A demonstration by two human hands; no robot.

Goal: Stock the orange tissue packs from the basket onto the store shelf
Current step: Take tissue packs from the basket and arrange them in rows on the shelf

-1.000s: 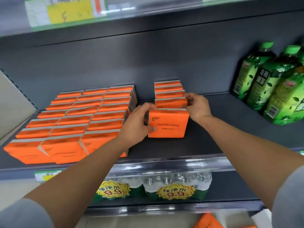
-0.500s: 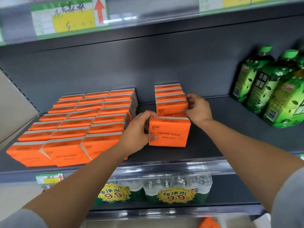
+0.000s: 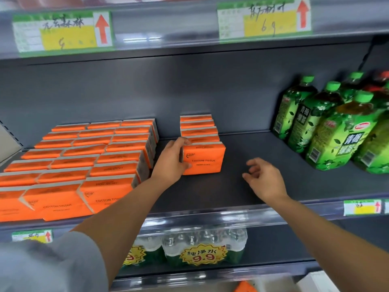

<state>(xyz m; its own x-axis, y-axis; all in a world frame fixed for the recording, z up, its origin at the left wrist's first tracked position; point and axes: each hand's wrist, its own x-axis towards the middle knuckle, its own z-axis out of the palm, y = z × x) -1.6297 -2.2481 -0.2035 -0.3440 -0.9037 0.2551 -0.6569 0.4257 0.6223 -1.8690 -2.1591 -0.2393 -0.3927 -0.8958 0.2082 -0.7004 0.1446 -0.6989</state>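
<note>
– Briefly, where is the tissue pack [image 3: 205,159], and what holds it?

– It stands upright on the shelf [image 3: 273,163], at the front of a short row of packs [image 3: 196,126]. The left hand [image 3: 171,160] grips its left end, with digits curled round the top and the lower front corner. The right hand [image 3: 264,180] grasps nothing. Its fingers are loosely spread above bare shelf, to the right of the pack and apart from it.

– How should such a pack handle?

– Probably light and soft: paper in a film wrapper, likely a little slick, yielding to a squeeze but not fragile. The short ends look the firmest place to hold. A pinch on the broad face would likely only dent it.

– And the edges and free room?

– Just left of the left hand lies a block of packs [image 3: 84,161], with a narrow gap between block and row. Right of the right hand runs open shelf, then green bottles [image 3: 328,127], well apart. Nearer than both hands is the clear front lip [image 3: 210,214]. Overhead is the upper shelf's edge with price tags [image 3: 63,31]. A new pack would pass over the lip and under that edge. The basket is not in view. An orange shape [image 3: 245,287] far below the hands may be a pack, but this cannot be told.
</note>
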